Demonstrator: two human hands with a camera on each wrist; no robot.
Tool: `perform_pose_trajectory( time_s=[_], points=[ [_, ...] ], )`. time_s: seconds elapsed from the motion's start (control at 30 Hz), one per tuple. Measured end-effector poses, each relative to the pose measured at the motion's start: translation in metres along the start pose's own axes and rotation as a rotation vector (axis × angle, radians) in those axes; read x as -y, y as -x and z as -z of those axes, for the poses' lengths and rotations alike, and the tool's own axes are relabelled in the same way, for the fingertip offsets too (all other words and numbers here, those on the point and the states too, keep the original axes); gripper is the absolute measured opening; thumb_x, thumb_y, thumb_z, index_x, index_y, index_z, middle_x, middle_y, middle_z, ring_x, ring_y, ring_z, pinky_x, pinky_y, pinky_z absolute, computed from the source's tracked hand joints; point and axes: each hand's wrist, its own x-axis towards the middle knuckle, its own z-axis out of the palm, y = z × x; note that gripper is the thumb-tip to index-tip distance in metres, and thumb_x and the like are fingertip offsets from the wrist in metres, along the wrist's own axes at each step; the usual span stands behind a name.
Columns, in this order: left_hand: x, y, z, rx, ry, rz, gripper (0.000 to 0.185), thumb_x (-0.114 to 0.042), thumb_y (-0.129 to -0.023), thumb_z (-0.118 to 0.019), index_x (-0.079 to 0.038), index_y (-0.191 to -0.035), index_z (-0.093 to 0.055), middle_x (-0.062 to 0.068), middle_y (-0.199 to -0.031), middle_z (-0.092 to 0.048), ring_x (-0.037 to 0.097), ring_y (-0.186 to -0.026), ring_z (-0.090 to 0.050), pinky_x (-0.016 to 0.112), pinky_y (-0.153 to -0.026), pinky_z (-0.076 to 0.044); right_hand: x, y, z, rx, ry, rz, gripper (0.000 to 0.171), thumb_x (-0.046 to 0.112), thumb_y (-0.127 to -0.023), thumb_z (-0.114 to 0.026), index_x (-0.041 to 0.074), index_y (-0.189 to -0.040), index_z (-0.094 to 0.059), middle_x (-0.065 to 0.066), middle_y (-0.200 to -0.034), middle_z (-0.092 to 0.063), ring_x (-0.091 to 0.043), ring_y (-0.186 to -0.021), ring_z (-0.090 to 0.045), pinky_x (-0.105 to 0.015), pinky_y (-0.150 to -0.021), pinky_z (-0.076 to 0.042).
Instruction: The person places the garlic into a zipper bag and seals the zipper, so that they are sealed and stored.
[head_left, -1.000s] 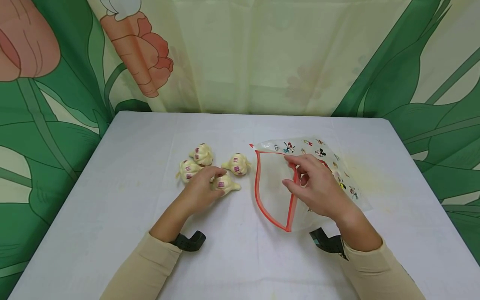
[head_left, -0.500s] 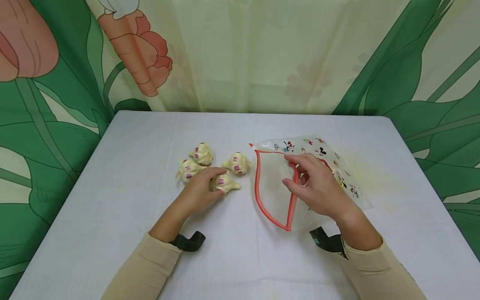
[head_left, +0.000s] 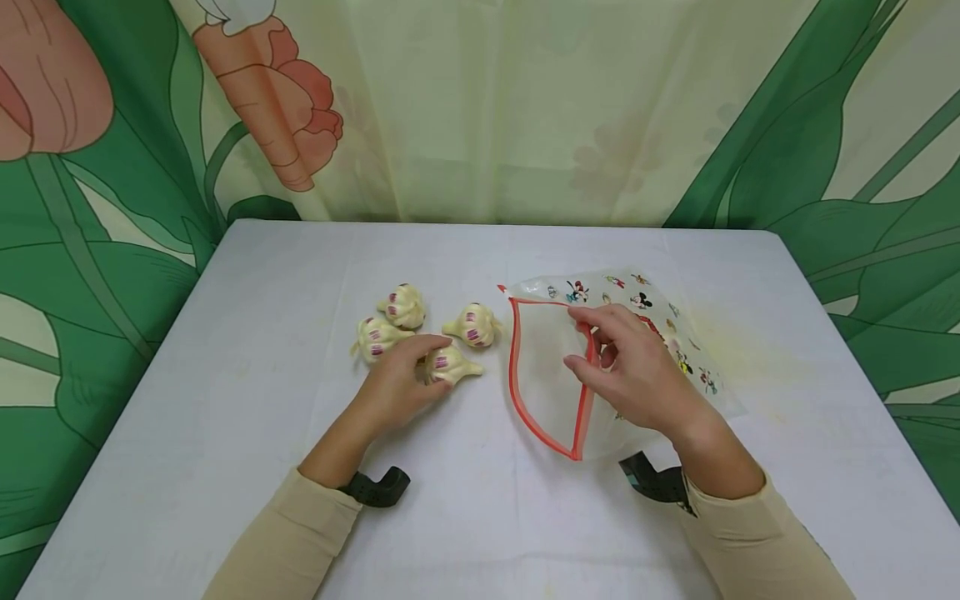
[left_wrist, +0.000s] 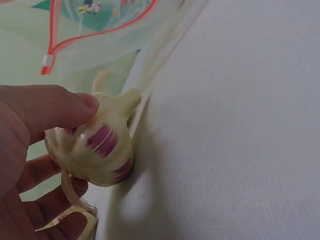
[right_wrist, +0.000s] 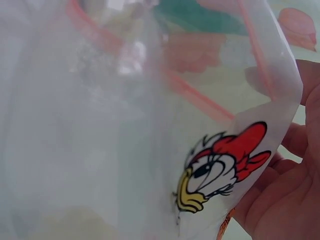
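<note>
My left hand [head_left: 401,379] grips a garlic bulb [head_left: 452,365], cream with purple patches. In the left wrist view the thumb lies on top of the bulb [left_wrist: 102,142], with fingers behind and below it. Three more bulbs lie around that hand: one at the back [head_left: 403,306], one at the left [head_left: 377,340] and one nearer the bag [head_left: 476,325]. My right hand [head_left: 633,367] holds the upper red edge of a clear zip bag [head_left: 546,379], printed with cartoon figures, its mouth gaping toward the garlic. The right wrist view shows fingers partly hidden behind the bag's film [right_wrist: 125,165].
Beneath everything is a table with a white cloth [head_left: 187,400]. A printed curtain [head_left: 487,108] with large leaves and flowers hangs behind it. Dark wrist straps [head_left: 378,486] sit at both cuffs, and a small white slider [left_wrist: 48,60] shows on the bag's red zip.
</note>
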Motion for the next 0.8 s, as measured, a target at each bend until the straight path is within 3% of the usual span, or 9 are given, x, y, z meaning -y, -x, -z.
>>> perform_pose_trajectory(
  time_s=[0.2,0.43,0.63,0.8],
  points=[
    [-0.001,0.002,0.002,-0.002,-0.003,-0.002,0.057,-0.015,-0.084,-0.082,-0.007,-0.135,-0.060,0.012,-0.136,-0.058,0.030,-0.127,-0.052,0.046,-0.105,-0.042,0.000,-0.001,0.000,0.000,0.002,0.006,0.051,0.002,-0.087,-0.076,0.000,-0.135,-0.059,-0.007,-0.106,-0.056,-0.017,-0.082,-0.053,-0.020,-0.072,-0.049],
    [-0.006,0.005,0.006,-0.036,0.023,-0.018,0.056,-0.015,-0.082,-0.081,-0.008,-0.134,-0.061,0.010,-0.131,-0.061,0.026,-0.103,-0.061,0.041,-0.088,-0.051,0.000,-0.001,0.000,-0.011,-0.002,0.023,0.050,-0.001,-0.086,-0.076,-0.002,-0.133,-0.060,-0.006,-0.103,-0.055,-0.016,-0.081,-0.053,-0.018,-0.071,-0.048],
    [-0.012,0.007,0.009,-0.045,0.097,0.037,0.054,-0.020,-0.083,-0.079,-0.011,-0.133,-0.062,0.003,-0.120,-0.064,0.021,-0.097,-0.060,0.035,-0.074,-0.049,0.000,-0.001,0.000,-0.011,0.000,0.021,0.050,-0.001,-0.085,-0.076,-0.002,-0.133,-0.060,-0.007,-0.104,-0.056,-0.017,-0.081,-0.053,-0.018,-0.071,-0.049],
    [-0.018,0.009,0.010,-0.046,0.169,0.045,0.051,-0.023,-0.083,-0.080,-0.012,-0.130,-0.062,0.001,-0.117,-0.065,0.018,-0.093,-0.060,0.034,-0.072,-0.050,0.002,-0.001,0.001,0.003,0.002,-0.004,0.051,0.002,-0.087,-0.076,-0.001,-0.135,-0.059,-0.008,-0.107,-0.056,-0.017,-0.084,-0.054,-0.020,-0.072,-0.050]
  ],
)
